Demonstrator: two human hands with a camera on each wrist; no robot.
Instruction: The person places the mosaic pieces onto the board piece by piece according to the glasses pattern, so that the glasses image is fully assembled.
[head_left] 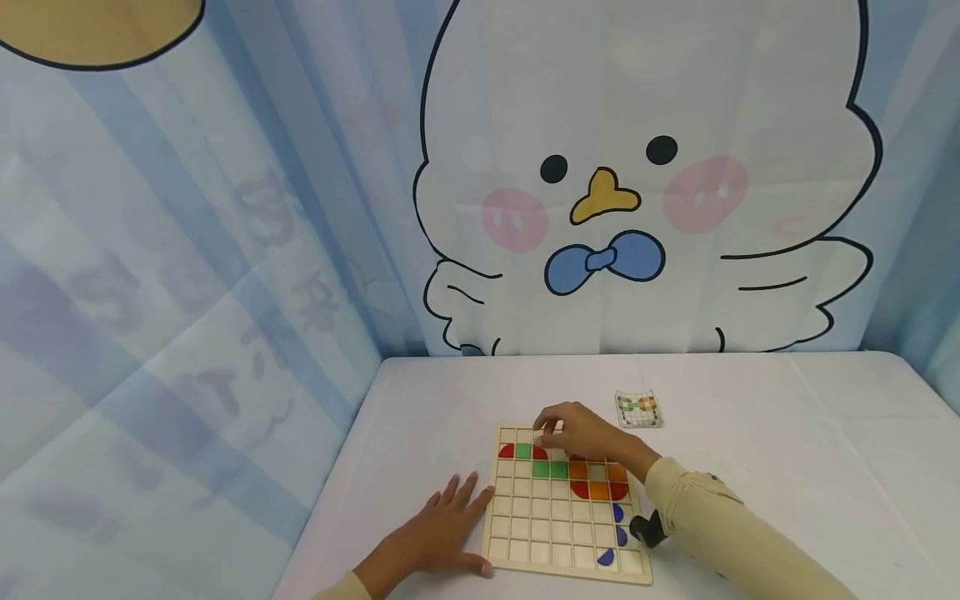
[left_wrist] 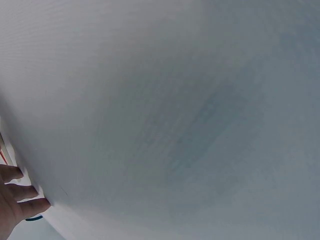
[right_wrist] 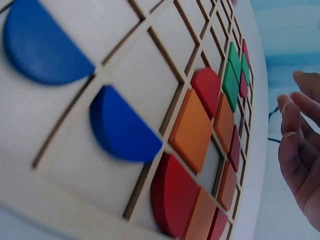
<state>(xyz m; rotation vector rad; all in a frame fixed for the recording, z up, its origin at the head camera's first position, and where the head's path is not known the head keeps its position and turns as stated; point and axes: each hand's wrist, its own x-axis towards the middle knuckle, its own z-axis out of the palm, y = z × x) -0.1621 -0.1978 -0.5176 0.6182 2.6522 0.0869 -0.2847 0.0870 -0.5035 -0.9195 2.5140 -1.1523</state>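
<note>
A wooden grid board (head_left: pixel 551 575) lies on the table. Its upper rows hold red pieces (head_left: pixel 507 451) with rounded sides, green squares (head_left: pixel 558 470) and orange squares (head_left: pixel 599 490). Several blue half-round pieces (right_wrist: pixel 125 127) lie loose across cells along the board's right side. My right hand (head_left: pixel 581 429) hovers over the upper rows, near a red piece (head_left: pixel 540 453) beside a green square. Its fingers are bent, with thumb and fingertips apart, and no piece shows between them. Spread flat on the table, my left hand (head_left: pixel 442 529) has fingertips close by the board's left edge.
A small pattern card (head_left: pixel 639 409) with a coloured grid lies behind the board, to the right. The white table (head_left: pixel 795 467) meets a curtain (head_left: pixel 600 317) printed with a cartoon bird at the back. A black device (head_left: pixel 648 528) sits under my right wrist.
</note>
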